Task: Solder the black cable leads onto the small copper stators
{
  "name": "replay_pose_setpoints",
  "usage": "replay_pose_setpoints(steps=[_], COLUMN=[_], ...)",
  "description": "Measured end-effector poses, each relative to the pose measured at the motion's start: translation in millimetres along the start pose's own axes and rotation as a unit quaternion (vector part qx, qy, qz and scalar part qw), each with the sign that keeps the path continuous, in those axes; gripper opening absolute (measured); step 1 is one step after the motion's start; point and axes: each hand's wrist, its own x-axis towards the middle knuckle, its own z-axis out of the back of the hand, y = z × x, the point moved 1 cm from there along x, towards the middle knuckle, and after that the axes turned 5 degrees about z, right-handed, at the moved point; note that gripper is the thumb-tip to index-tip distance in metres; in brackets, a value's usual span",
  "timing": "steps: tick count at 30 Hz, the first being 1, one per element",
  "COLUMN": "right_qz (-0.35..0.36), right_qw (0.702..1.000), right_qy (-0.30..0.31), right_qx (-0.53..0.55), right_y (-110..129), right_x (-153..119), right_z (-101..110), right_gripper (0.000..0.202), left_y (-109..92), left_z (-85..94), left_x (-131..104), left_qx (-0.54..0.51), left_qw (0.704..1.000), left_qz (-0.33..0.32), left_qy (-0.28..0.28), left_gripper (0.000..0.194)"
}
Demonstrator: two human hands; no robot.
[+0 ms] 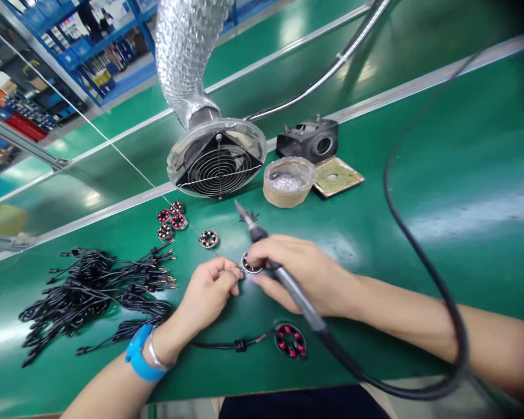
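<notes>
Currently R hand [305, 270] grips the soldering iron [293, 289], tip pointing fwd toward the fan [220, 169], w/ fingertips also at a small coil ring [248, 269] over the green bench [353, 233]. L hand [212, 291] has thumb & fingers pinched together at the ring's L edge; can't tell what's btwn them. Red ring [297, 351] lies nr the bench's front edge, black cables [96, 285] far L.

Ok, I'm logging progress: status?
Right grip: holding soldering iron, also at coil ring. Left grip: pinched beside it, hold unclear. Red-wound ring close by.
</notes>
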Motion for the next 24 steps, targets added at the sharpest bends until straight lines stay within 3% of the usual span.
replay_pose_setpoints(steps=[2, 5, 8, 13, 19, 24], right_qz=[0.024, 0.016, 0.001, -0.011, -0.021, -0.037], right_qw=[0.999, 0.999, 0.998, 0.994, 0.994, 0.996], right_qy=[0.032, 0.008, -0.009, 0.0, 0.003, -0.031], right_qx=[0.014, 0.037, 0.065, 0.107, 0.111, 0.077], right_y=[-3, -9, -10, -6, -6, -4], right_x=[4, 6, 5, 1, -1, -1], right_z=[-11, -17, -16, -13, -17, -18], right_gripper=[0.023, 0.028, 0.028, 0.03, 0.027, 0.027], left_y=[-1, -2, -3, -3, -2, 1], left_z=[2.9, 7.6, 10.4, 9.3, 9.8, 10.3], left_x=[-2, -5, -5, -1, -1, -3], left_qx=[-0.008, 0.012, 0.048, 0.05, 0.075, 0.09], left_qw=[1.0, 1.0, 0.999, 0.997, 0.995, 0.993], left_qz=[0.01, 0.023, 0.017, -0.051, -0.062, -0.062], left_qy=[0.002, -0.003, -0.014, -0.013, -0.025, -0.037], left_gripper=[0.022, 0.023, 0.017, 0.015, 0.021, 0.023])
